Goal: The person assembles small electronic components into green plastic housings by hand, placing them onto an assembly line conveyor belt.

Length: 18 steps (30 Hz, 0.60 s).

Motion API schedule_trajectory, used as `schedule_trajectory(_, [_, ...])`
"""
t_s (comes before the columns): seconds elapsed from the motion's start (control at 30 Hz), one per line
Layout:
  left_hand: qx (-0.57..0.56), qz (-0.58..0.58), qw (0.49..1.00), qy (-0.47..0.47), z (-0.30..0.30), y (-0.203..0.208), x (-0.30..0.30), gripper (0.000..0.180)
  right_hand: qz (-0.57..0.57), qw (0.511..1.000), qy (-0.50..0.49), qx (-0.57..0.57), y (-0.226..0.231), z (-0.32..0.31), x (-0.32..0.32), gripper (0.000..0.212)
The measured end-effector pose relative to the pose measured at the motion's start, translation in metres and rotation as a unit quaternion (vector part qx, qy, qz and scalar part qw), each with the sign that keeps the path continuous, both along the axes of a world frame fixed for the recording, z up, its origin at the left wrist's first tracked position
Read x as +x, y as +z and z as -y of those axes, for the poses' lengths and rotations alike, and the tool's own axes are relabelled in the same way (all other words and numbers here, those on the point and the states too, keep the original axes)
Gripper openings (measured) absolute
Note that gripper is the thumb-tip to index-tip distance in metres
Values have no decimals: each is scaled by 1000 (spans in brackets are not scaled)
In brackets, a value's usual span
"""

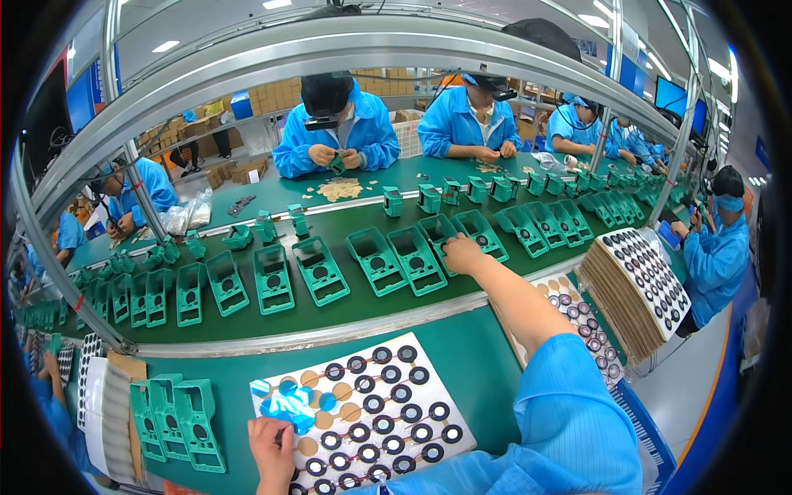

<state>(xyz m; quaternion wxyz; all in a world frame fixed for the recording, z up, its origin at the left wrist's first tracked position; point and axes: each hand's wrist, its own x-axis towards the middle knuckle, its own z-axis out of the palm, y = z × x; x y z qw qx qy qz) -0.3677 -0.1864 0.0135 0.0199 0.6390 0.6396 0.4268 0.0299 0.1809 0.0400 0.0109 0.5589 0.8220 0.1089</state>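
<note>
My right hand (464,254) reaches over the conveyor belt, its fingers closed on the upper part of a green plastic housing (440,241). Similar housings (406,258) with round and rectangular openings lie on either side of it. Closer to me, my left hand (271,445) is at the left edge of a white foam sheet (445,388), its fingers curled in. Whatever they hold, if anything, is hidden. Beside these fingers lie crumpled pieces of shiny blue film (290,406). Rows of round black-rimmed discs (384,423) with pale centres sit on the sheet, next to bare tan circles (350,412).
Three green housings (200,425) stand at the left of my bench. At right are a stack of sheets (631,289) and a tray of round parts (587,330). A metal frame (388,49) spans overhead. Co-workers in blue (337,136) sit across the belt.
</note>
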Motion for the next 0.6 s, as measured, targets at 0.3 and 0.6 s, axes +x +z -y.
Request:
schedule_trajectory(0.3, [-5, 32, 999, 17, 8, 1, 1, 8, -284, 953, -49, 90, -34, 13, -8, 40])
schedule_trajectory(0.6, [35, 67, 996, 46, 8, 2, 1, 7, -177, 978, -44, 102, -21, 23, -20, 38])
